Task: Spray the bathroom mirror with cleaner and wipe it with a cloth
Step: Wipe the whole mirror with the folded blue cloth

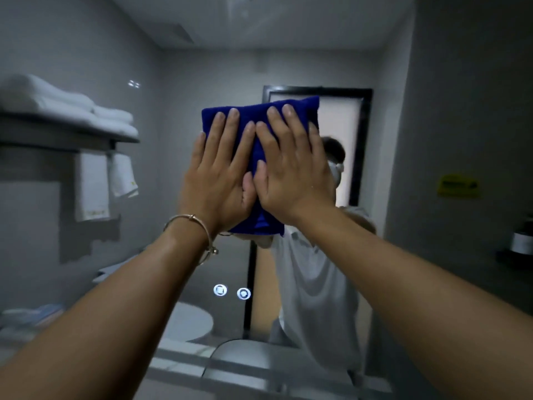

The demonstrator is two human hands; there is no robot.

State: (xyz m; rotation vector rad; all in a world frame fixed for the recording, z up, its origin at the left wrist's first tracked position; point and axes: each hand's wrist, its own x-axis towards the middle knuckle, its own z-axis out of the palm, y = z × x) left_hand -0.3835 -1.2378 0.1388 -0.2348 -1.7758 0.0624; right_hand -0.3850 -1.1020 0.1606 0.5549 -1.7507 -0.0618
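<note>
A folded dark blue cloth (300, 109) is pressed flat against the bathroom mirror (184, 90), at head height in the middle of the view. My left hand (216, 174) lies flat on the cloth's left half, fingers spread and pointing up, with a thin bracelet at the wrist. My right hand (291, 171) lies flat on the right half, its thumb beside the left thumb. The cloth's lower edge shows below both palms. No spray bottle is in view. The mirror reflects a person in a white shirt (317, 278).
The mirror reflects a shelf with folded white towels (66, 105), hanging towels (92, 186) and a dark-framed door (363, 116). Two lit touch icons (232, 291) sit low on the glass. A white basin (245, 359) lies below. On the right wall are a yellow sticker (458, 186) and a small shelf with a bottle (522, 241).
</note>
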